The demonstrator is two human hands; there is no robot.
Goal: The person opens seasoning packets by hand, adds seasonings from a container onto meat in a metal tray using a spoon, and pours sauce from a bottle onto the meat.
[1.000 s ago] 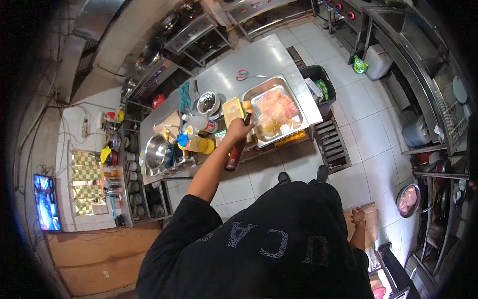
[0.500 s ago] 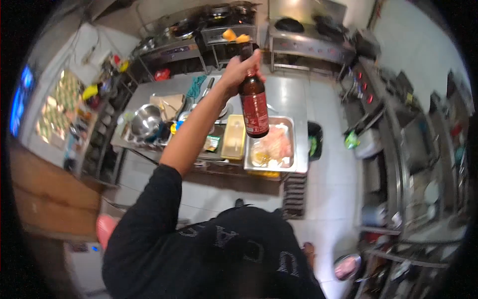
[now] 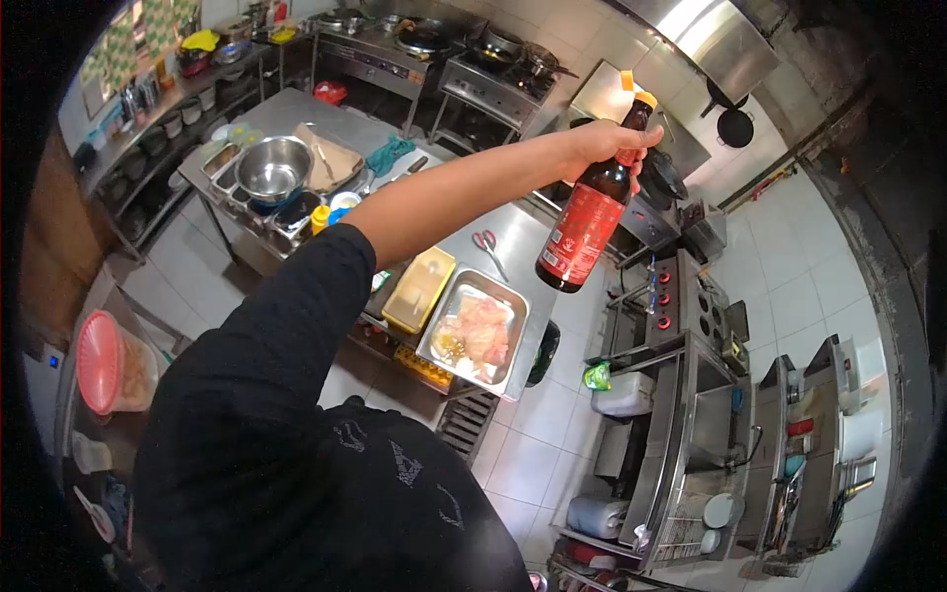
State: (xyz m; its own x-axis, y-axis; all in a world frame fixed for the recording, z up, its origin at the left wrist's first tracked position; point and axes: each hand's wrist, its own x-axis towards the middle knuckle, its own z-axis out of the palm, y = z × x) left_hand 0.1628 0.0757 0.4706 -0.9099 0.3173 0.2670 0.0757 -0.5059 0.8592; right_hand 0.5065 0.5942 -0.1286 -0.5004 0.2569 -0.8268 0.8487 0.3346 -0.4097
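Note:
My left hand (image 3: 614, 150) is wrapped round the neck of a dark glass sauce bottle (image 3: 582, 232) with a red label. The bottle is held up in the air, slightly tilted with its base toward me, and its yellow flip cap (image 3: 643, 97) stands open at the top. Lower down, a steel tray (image 3: 517, 345) on the table holds raw, pale pink meat (image 3: 486, 329) and some yellowish liquid. Beside the tray sits a yellow rectangular container (image 3: 419, 286). Red-handled scissors (image 3: 484, 240) lie behind it. My right hand is out of view.
A steel bowl (image 3: 274, 170), a yellow-capped bottle (image 3: 320, 217) and a teal cloth (image 3: 391, 155) are on the steel table (image 3: 523, 232). Stoves with pans (image 3: 501, 44) line the back. At right stand a burner unit (image 3: 681, 291) and a sink (image 3: 725, 419).
My view has swung to the right and tilted. The bottle, still in my left hand, now appears beyond the tray's right side instead of in front of it.

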